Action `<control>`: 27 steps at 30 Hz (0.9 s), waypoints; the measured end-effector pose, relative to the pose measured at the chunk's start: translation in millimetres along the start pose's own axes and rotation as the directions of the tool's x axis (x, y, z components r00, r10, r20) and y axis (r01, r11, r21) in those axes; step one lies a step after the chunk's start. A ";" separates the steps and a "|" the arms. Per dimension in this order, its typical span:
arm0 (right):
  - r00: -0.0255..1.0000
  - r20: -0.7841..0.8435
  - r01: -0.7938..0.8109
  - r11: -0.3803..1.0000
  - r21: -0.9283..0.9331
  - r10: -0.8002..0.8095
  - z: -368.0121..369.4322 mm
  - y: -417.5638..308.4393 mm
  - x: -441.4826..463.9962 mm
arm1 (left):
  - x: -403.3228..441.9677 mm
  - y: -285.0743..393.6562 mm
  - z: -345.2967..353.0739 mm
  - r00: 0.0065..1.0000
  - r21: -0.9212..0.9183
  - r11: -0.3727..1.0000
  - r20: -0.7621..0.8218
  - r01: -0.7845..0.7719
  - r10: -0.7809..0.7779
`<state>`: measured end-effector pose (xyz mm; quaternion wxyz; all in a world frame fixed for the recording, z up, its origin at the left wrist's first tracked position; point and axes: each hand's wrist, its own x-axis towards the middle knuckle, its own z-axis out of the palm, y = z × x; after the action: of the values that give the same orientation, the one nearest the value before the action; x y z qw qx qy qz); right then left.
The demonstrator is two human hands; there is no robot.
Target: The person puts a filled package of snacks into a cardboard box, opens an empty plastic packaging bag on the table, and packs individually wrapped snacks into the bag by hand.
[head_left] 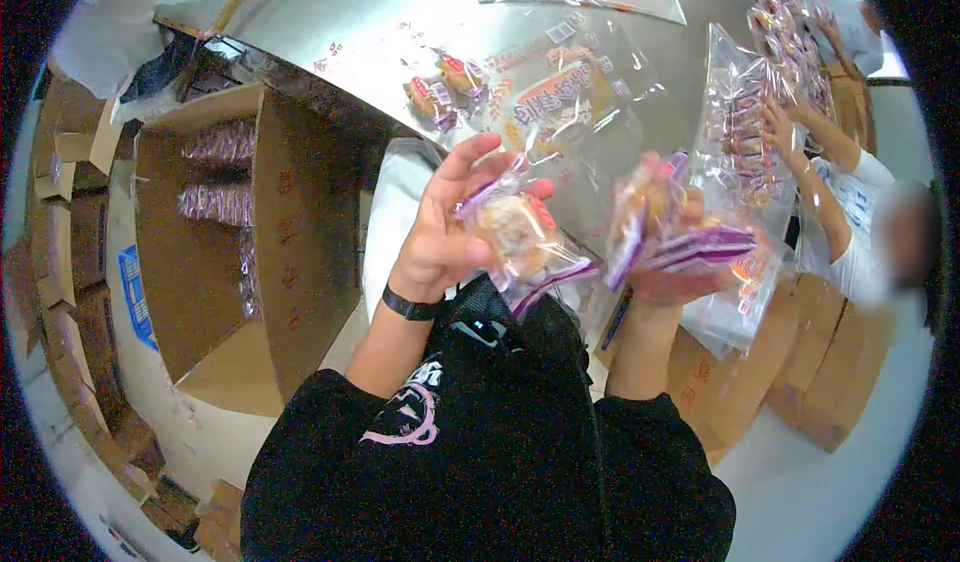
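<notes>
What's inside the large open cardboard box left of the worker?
Rows of clear-and-purple wrapped packets show inside the cardboard box; whatever lies beneath them is covered.

Extends bare forearms from black sleeves (325, 412), forward and upward, angled slightly apart. Holds the left hand (437, 220) raised before the body — fingers (470, 152) curled loosely and spread a little, palm turned inward, thumb (466, 253) pointing across toward the right side in a light grip. Wears a dark band (408, 306) round the left wrist. Tilts the left forearm (380, 352) inward toward the top. Holds the right hand (680, 284) up at a similar height, well apart from the left — blurred and partly covered, bent into a grip, above a nearly upright right forearm (643, 352).
</notes>
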<state>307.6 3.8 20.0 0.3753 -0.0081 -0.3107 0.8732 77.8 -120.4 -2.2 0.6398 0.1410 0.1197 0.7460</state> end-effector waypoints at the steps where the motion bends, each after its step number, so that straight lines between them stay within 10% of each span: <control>1: 1.000 0.014 -0.025 0.996 0.089 0.024 -3.9 -3.3 -1.8 | 0.5 -3.7 -5.3 1.000 -0.054 0.998 0.025 0.018 -0.017; 3: 0.988 0.134 -0.085 0.993 0.083 0.074 -14.4 -3.7 4.9 | 0.7 -8.9 -11.9 0.996 -0.160 0.986 0.075 0.056 -0.044; 11: 0.999 -0.039 -0.047 0.858 -0.512 0.031 22.8 5.4 11.3 | 4.6 0.3 5.7 0.984 0.494 0.853 -0.039 0.171 -0.175; 15: 0.982 0.043 -0.091 0.653 -0.752 0.186 6.5 0.8 11.2 | -0.9 4.6 4.5 0.958 -0.061 0.958 -0.045 0.281 -0.284; 27: 0.993 0.056 -0.017 0.589 -0.808 0.107 16.6 6.8 20.4 | -13.5 -14.6 12.1 0.892 0.017 0.921 -0.253 0.390 -0.373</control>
<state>284.4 4.8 34.1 0.2846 -0.1446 -0.6894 0.6502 97.6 -131.6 3.0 0.7489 0.0428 0.2480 0.6130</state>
